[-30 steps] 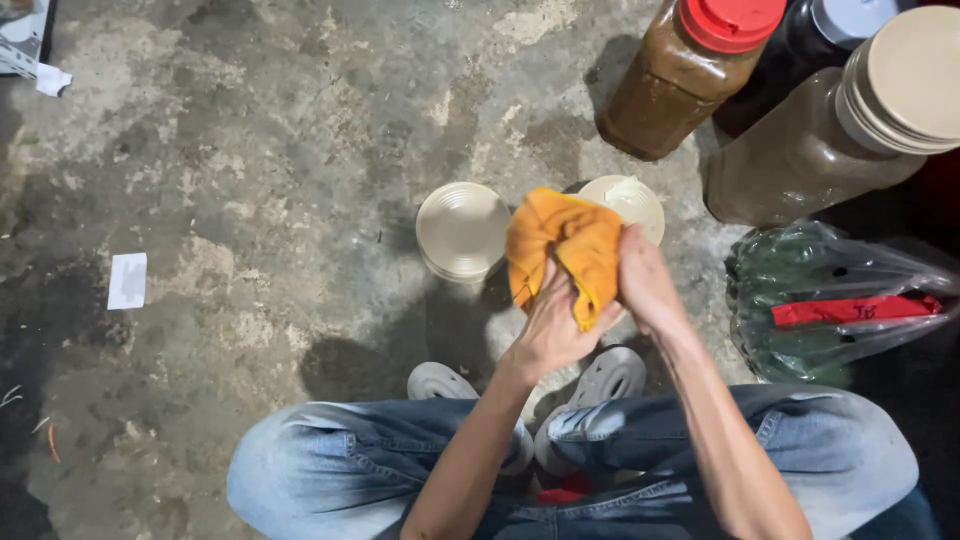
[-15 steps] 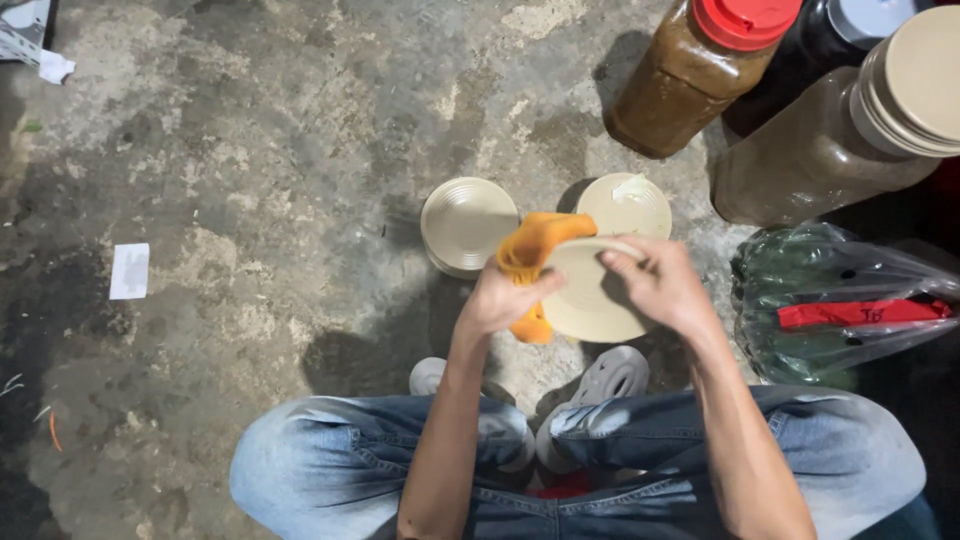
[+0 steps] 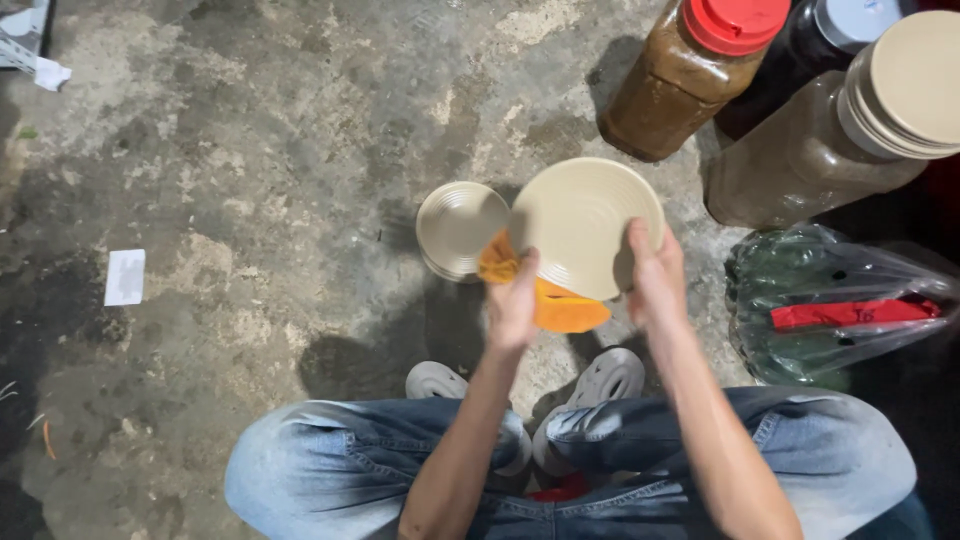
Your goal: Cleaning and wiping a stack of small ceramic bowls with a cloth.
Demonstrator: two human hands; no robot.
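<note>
Beige plate: gripped by right hand; left hand grips orange cloth beneath it. Second plate on floor, left.

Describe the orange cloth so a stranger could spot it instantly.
Find the two hands raised above the grey concrete floor, holding a beige ridged lid. The orange cloth is bunched under that lid, gripped by the left hand. It is the only bright orange, soft thing among jars and lids.
</note>
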